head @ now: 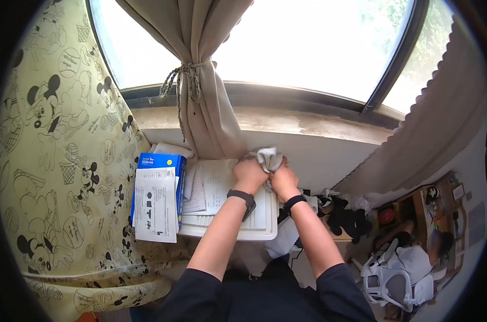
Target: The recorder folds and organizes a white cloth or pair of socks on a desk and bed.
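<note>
My left hand point(250, 176) and my right hand point(283, 180) are close together, both closed around a bunched light grey cloth point(269, 158). A fold of the cloth sticks up between them, and a little of it hangs under the right hand. Both hands are over the back right part of a white table point(227, 234). Written sheets of paper point(215, 181) lie on it, left of my left hand. Farther left is a thick blue book point(163, 161) with a printed sheet point(155, 205) on top.
A tied grey curtain point(211, 120) hangs behind the table, before the window sill point(307, 126). A cartoon-print fabric point(74, 161) covers the left side. Dark clothes point(344, 217) are heaped at the right. Farther right stand a white chair point(392, 281) and a wooden desk point(424, 201), with a person beside them.
</note>
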### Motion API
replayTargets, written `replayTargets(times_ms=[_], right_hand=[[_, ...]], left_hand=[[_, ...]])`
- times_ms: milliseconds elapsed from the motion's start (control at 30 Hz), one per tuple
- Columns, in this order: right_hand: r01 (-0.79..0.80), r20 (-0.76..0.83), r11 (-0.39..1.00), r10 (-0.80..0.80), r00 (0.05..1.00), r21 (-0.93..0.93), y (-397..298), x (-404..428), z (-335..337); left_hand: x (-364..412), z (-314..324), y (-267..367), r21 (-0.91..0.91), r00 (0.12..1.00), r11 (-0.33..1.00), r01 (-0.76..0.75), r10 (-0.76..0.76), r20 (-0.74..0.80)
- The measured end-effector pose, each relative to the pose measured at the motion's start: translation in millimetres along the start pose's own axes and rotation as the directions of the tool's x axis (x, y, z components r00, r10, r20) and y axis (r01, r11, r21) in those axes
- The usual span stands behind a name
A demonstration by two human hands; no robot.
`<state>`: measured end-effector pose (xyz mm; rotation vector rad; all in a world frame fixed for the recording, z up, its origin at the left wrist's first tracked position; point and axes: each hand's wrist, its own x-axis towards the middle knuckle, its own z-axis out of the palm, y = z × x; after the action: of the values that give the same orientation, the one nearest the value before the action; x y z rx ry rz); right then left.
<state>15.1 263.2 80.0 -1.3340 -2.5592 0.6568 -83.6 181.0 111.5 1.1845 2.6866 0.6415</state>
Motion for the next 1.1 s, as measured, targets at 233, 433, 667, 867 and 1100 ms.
replayTargets(times_ms=[233,433,667,867,1100], right_hand=[[0.019,-0.065,0.999,-0.017,0.998,0.026,4,-33,2],[0.060,-0.022,0.995,-0.059,0.998,0.077,18,-78,-3],[0.102,-0.010,0.976,-0.102,0.995,0.191,43,-146,7],[0.112,0.022,0.961,-0.122,0.992,0.253,48,-199,-2],[0.123,0.093,0.966,-0.147,0.985,0.227,51,-249,-9]], left_hand=[[-21,18,-19,-0.019,0.997,0.999,-0.032,0.031,-0.070],[-69,4,-18,-0.047,0.991,0.990,-0.135,0.135,0.011],[-157,-4,-21,0.075,0.978,0.976,-0.207,0.204,0.037],[-218,-13,-25,0.017,0.970,0.971,-0.240,0.241,-0.027],[-245,15,-42,-0.039,0.900,0.959,-0.282,0.250,-0.358]])
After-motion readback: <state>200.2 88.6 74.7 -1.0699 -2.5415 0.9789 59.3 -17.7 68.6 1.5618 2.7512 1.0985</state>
